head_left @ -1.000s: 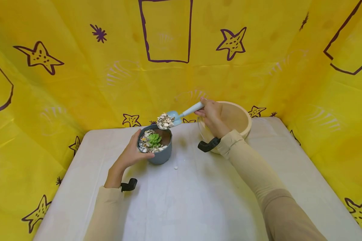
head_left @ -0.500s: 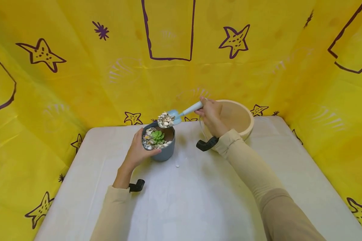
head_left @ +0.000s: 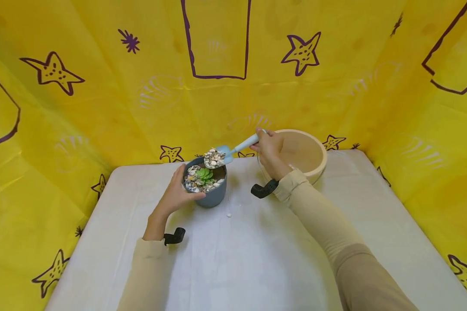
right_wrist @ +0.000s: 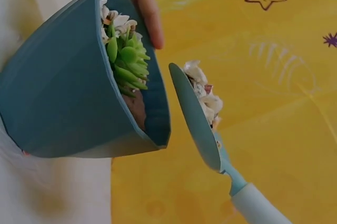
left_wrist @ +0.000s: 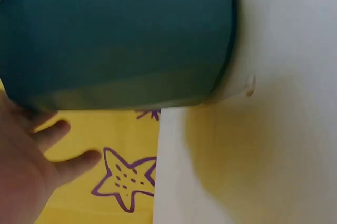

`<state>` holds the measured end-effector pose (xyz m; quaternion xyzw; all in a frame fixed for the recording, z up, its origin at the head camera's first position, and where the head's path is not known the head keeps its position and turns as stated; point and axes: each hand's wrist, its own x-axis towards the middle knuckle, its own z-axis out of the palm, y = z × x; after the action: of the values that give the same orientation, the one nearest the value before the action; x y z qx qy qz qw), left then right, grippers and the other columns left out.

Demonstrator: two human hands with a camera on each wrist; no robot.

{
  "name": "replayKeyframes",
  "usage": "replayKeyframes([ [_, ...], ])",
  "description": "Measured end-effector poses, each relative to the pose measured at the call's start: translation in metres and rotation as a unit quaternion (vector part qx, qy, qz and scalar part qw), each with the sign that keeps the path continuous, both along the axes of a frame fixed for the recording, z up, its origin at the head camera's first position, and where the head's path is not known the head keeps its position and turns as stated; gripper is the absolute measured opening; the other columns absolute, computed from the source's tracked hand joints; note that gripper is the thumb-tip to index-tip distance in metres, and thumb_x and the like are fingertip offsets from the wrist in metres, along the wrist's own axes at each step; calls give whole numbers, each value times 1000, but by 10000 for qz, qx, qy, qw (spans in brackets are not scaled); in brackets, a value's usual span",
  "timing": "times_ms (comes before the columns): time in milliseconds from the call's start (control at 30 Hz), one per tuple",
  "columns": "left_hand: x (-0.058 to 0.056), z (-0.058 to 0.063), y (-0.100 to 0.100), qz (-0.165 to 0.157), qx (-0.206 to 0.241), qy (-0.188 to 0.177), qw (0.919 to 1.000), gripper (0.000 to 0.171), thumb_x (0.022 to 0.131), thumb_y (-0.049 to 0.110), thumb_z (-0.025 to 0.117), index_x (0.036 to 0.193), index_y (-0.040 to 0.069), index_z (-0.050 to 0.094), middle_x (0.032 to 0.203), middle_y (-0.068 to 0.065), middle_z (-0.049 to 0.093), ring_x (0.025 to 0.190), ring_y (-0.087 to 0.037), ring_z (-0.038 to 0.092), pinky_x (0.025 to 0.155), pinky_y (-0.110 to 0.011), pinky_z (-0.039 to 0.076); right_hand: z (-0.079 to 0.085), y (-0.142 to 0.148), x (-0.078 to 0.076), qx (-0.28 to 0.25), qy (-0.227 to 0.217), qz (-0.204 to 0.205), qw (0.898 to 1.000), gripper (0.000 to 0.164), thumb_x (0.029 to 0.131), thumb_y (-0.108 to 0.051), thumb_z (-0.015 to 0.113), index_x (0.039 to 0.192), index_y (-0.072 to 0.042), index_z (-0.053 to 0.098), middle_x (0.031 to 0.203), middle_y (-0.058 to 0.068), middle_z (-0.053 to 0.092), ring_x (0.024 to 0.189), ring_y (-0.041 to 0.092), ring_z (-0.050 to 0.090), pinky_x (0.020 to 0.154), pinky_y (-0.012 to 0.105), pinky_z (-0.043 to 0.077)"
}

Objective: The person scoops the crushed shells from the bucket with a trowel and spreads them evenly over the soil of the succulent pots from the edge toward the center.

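Note:
A blue-grey plant pot (head_left: 213,198) stands on the white-covered table, with a green succulent (head_left: 205,174) among pale shell bits inside. Bare brown soil (right_wrist: 135,109) shows along one side of it. My left hand (head_left: 176,195) holds the pot from the left, thumb across its front and fingers behind. A light blue hand trowel (head_left: 227,153) is in my right hand (head_left: 270,149), which grips the handle. Shell bits and small stones (head_left: 214,158) heap its blade, tilted slightly down over the pot's far rim. In the right wrist view a gap separates blade and rim.
Behind my right hand stands a round beige tub (head_left: 315,168) with a wide rim. One loose white chip (head_left: 228,215) lies on the table (head_left: 233,259) in front of the pot. Yellow cloth (head_left: 225,103) with starfish drawings hangs around the back and sides.
The filled trowel has dipped slightly lower over the pot. Between the first two frames the whole view shifts a little; the left hand stays on the pot.

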<state>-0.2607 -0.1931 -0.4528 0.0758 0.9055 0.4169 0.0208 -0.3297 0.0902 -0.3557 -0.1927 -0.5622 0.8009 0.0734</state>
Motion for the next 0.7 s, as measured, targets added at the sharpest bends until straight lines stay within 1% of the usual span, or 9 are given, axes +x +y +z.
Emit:
replayKeyframes([
  [33,-3,1,-2,-106,48,-61,9999,127,69,46,86,158,15,1,164,-16,6,150,-39,12,115,-66,20,0,0,0,6,5,-22,10000,39,96,-17,62,128,4,57,103,20,64,65,19,68,56,27,58],
  [133,-8,2,-7,-241,226,-255,9991,127,69,43,87,158,17,0,165,-14,4,151,-38,10,116,-65,18,1,-2,-1,95,36,-28,9999,40,95,-19,63,129,3,58,110,22,65,71,21,70,58,27,59],
  [233,-10,1,-10,-214,415,-371,9982,127,69,40,87,158,17,1,165,-12,5,151,-36,10,117,-64,16,2,-5,0,157,88,20,9998,40,95,-18,63,128,3,58,121,25,63,78,24,71,63,30,60],
  [333,-10,0,-10,-184,513,-366,9978,127,68,39,88,158,17,2,165,-12,7,151,-36,10,118,-63,16,1,-8,0,209,125,32,9997,38,95,-17,63,126,3,59,127,24,62,80,24,72,68,33,61],
  [467,-8,-1,-9,-150,561,-324,9978,126,68,39,88,158,18,3,165,-13,8,151,-37,11,117,-63,16,-2,-10,1,357,130,-26,9993,36,94,-18,65,123,3,61,120,20,65,72,20,71,67,33,61],
  [567,-6,-2,-8,-86,593,-328,9977,126,68,40,88,158,20,3,164,-13,10,150,-37,13,117,-63,17,-4,-11,2,439,166,-29,9989,38,93,-18,66,124,4,60,118,19,66,70,19,71,64,31,60],
  [700,-3,-3,-6,-22,660,-309,9973,124,68,40,88,158,19,5,164,-14,13,150,-37,16,117,-63,19,-4,-13,3,518,215,-34,9984,43,92,-19,67,128,5,58,119,18,67,69,18,71,64,31,60],
])
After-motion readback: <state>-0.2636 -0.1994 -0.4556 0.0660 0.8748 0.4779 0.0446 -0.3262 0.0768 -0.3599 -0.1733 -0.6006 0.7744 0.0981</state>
